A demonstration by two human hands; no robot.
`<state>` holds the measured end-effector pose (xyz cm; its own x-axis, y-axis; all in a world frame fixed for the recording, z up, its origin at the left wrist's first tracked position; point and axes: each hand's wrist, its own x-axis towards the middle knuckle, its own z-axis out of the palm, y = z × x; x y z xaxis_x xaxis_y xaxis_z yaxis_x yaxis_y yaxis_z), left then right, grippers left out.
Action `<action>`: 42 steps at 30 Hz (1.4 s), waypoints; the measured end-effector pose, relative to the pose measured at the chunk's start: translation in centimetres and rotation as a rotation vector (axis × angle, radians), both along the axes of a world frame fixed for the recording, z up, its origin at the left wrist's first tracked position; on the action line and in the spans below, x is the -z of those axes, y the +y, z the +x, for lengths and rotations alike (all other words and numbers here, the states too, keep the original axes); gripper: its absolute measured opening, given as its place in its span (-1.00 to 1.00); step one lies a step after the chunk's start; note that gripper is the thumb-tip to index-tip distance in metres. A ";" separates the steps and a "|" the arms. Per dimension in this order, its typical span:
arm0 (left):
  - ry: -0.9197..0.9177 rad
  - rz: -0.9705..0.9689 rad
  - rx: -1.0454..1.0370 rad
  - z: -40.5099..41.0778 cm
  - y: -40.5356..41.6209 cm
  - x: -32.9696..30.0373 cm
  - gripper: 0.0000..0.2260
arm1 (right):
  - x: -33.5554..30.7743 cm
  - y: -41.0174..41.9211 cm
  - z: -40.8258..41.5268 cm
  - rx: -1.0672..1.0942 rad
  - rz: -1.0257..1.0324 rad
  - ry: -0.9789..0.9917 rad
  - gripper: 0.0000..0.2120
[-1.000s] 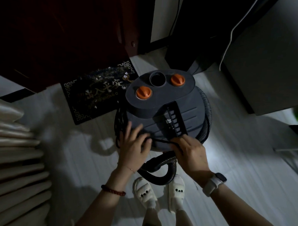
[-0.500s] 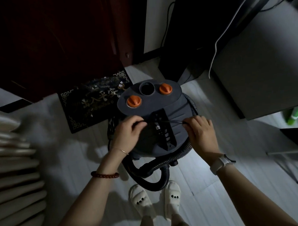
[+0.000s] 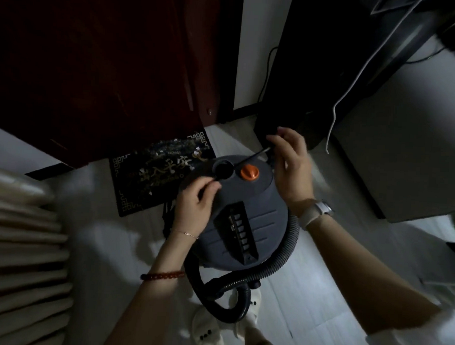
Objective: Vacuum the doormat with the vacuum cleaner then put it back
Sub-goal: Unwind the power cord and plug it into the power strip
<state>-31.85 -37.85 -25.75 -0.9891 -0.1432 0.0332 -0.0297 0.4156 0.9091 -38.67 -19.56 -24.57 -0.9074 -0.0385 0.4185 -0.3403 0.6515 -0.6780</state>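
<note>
Fingers (image 3: 207, 187) of both hands pinched a thin limp cord (image 3: 244, 161) above the bulky vacuum cleaner (image 3: 245, 225); it probably wanted gentle handling.

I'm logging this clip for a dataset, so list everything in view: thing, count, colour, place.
vacuum: one, grey, on the floor below the hands
knob: one seen, orange, on the vacuum's top
cord: one, black, stretched between the hands over the vacuum's top
hose: one, grey and black, curling round the vacuum's base
doormat: one, black with pale pattern and specks, by the door
door: one, dark red, top left
cabinet: one, grey, right
slippers: two, white, bottom centre
left hand: pinches the cord
right hand: pinches the cord
</note>
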 end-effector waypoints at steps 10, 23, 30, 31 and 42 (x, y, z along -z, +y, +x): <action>-0.136 -0.027 -0.011 3.2 -6.4 -1.1 -0.90 | -4.3 -7.8 -4.2 0.312 -1.637 -1.017 -0.72; -0.326 -0.217 -0.158 15.4 -13.3 1.5 -0.85 | -4.6 -13.7 8.8 -0.294 -0.591 -0.962 -0.82; -0.478 -0.018 -0.288 18.9 -13.2 2.5 -0.73 | -3.3 -14.0 14.0 -0.268 -0.572 -0.996 -0.82; -0.493 0.050 -0.305 18.5 -13.0 2.2 -0.63 | -3.4 -13.8 13.9 -0.275 -0.575 -0.973 -0.80; -0.455 0.885 -0.769 1.5 -7.9 -4.4 -0.87 | -8.1 -10.2 6.0 -0.294 -0.822 -0.843 -0.69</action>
<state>-30.35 -45.75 -21.40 -0.5367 -0.4854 -0.6902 -0.3766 -0.5942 0.7107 -32.65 -29.73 -16.42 -0.9080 -0.2893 -0.3030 0.3447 -0.1050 -0.9328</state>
